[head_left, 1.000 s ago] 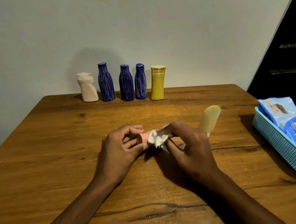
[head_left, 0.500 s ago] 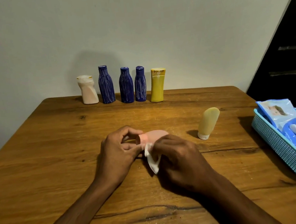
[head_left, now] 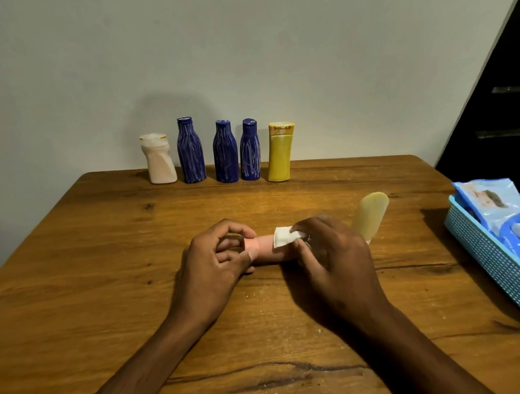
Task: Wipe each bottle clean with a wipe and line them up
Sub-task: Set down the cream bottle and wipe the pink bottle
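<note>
Pink and small, a bottle (head_left: 265, 249) lies on its side just above the brown wooden surface (head_left: 101, 275), held between two hands near the middle. The left hand (head_left: 212, 261) curls its fingers and thumb around the cap end of the pink bottle and grips it. The right hand (head_left: 331, 253) pinches a little white wipe (head_left: 286, 236) and presses it on top of the pink bottle. The far end of the bottle is hidden behind the right hand. Just behind the right hand stands a pale yellow bottle (head_left: 371, 214), and it leans a bit. At the back of the surface, close to the wall, five bottles stand in a row. From left to right they are a cream bottle (head_left: 159, 159), a tall blue bottle (head_left: 190, 151), a second blue bottle (head_left: 225, 152), a third blue bottle (head_left: 249, 150) and a yellow bottle (head_left: 280, 152). The second and third blue bottles stand very close together, and I cannot tell if they touch. On the right side of the surface sits a light blue basket (head_left: 493, 257). Inside the basket lie blue packs of wipes (head_left: 505, 214).
</note>
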